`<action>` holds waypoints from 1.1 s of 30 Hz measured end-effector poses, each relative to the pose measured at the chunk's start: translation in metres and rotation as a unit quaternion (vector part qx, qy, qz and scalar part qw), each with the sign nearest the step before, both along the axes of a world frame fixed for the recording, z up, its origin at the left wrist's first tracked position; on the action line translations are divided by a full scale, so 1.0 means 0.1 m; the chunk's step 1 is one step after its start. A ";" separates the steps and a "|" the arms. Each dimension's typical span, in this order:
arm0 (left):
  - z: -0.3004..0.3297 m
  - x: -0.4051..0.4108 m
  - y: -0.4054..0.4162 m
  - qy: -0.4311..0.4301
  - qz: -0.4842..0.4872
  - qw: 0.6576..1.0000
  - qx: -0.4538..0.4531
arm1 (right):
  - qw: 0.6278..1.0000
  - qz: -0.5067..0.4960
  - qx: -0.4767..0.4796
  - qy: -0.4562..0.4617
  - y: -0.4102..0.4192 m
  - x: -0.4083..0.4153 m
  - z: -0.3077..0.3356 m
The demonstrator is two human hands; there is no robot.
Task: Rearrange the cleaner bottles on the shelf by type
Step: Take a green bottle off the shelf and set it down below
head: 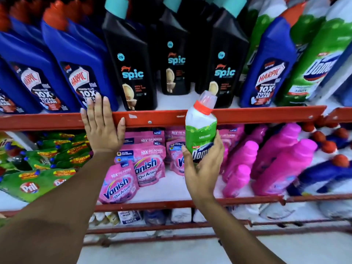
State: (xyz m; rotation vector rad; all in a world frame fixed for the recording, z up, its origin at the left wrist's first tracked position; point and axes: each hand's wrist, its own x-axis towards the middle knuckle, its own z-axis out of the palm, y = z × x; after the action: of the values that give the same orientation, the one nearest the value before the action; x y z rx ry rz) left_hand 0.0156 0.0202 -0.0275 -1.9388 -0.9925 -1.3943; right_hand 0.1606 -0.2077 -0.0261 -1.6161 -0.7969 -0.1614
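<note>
Green Domex bottle (201, 130) gripped in right hand (202, 168) before red shelf rail (162, 118)

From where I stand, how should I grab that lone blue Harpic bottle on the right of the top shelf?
Grip the blue Harpic bottle around its narrower upper body below the red cap, coming straight in from the front. It leans between a black Spic bottle and green Domex bottles, so its sides look crowded. The left hand looks free.

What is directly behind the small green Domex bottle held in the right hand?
Behind the Domex bottle in the right hand are the red shelf rail, a black Spic bottle above and pink Vanish pouches below. The parts it covers cannot be seen.
</note>
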 end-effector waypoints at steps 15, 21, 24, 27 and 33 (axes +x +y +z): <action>-0.04 0.02 0.07 -0.018 0.001 0.999 0.041 | 0.988 0.011 -0.118 0.097 0.17 -0.13 -0.93; -0.05 0.02 0.06 -0.020 0.002 0.999 0.041 | 0.986 -0.004 -0.131 0.105 0.15 -0.14 -1.12; -0.04 0.02 0.06 -0.020 0.005 0.999 0.042 | 0.986 -0.003 -0.132 0.098 0.11 -0.13 -1.14; -0.04 0.02 0.05 -0.020 0.007 0.999 0.041 | 0.986 0.006 -0.133 0.097 0.05 -0.09 -1.14; -0.02 0.02 0.04 -0.019 0.009 0.999 0.034 | 0.987 0.020 -0.142 0.068 -0.07 -0.05 -1.15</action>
State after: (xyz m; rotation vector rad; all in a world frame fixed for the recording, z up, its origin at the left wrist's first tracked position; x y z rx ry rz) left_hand 0.0176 0.0237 -0.0297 -1.8571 -0.9657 -1.4409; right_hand 0.1557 -0.2149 -0.1415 -1.8554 -0.7718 0.0947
